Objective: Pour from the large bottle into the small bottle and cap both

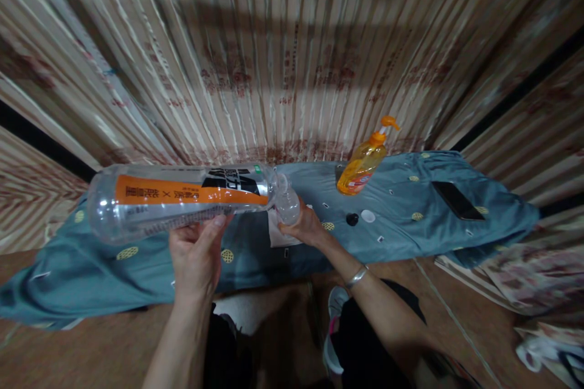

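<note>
Gripping a large bottle (191, 191) sideways with my left hand (197, 252), I pinch a small clear container (288, 205) in my right hand (308, 226), already at its neck, contents unclear.

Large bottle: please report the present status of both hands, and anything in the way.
Left hand gripping large bottle, held sideways. Right hand holding small clear container at its neck. No obstruction seen; pump bottle stands apart.
</note>
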`<move>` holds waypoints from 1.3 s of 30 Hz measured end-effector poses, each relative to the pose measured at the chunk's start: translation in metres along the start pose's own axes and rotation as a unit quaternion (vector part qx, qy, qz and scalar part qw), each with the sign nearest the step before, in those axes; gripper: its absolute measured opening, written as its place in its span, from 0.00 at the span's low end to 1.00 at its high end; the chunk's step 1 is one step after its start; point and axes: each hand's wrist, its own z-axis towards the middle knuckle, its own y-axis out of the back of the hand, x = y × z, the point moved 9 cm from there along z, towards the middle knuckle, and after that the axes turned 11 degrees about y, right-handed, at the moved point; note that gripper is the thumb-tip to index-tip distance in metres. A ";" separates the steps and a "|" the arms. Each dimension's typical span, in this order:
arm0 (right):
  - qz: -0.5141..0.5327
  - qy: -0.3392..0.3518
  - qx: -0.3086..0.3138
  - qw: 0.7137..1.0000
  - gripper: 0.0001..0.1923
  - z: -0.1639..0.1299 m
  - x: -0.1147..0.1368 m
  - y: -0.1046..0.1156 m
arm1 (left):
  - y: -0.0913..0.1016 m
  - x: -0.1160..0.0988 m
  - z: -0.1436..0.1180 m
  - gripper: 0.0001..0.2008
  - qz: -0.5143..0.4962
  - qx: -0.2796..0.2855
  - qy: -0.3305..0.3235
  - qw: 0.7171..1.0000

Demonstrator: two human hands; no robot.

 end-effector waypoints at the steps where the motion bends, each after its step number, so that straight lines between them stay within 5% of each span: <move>1: 0.000 0.001 -0.002 1.000 0.36 0.000 0.000 0.000 | 0.000 0.000 0.000 0.17 -0.002 0.000 0.001 1.000; 39: -0.012 -0.011 -0.007 1.000 0.33 -0.001 0.001 0.001 | -0.008 0.005 -0.001 0.24 -0.009 0.008 -0.005 1.000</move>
